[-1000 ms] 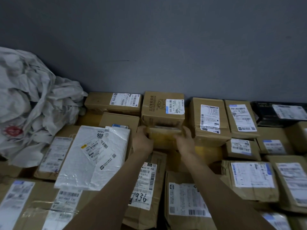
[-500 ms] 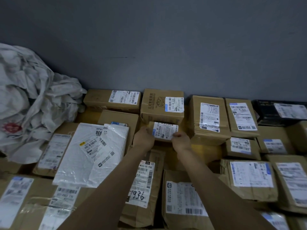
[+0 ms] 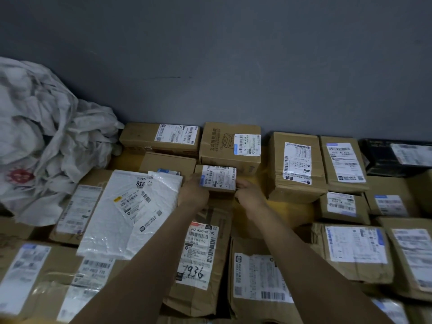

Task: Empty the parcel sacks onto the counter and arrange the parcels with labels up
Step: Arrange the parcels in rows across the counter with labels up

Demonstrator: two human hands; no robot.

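Against a grey wall (image 3: 210,66), over the parcel-covered tabletop (image 3: 292,210), the left hand (image 3: 192,194) and right hand (image 3: 249,195) grip a small box (image 3: 218,178) by its ends, label up, just before a taller box (image 3: 219,146).

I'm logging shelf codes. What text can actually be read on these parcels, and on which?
"642 M003-00 PDD": label of the brown paper parcel between the arms.
"7936": handwritten on the same label.
"936": white mailer.
"501E- M1 A218": small box gripped by left hand and right hand.
"立式智能插座": printed on back box.
Other labels: too small or blurred.
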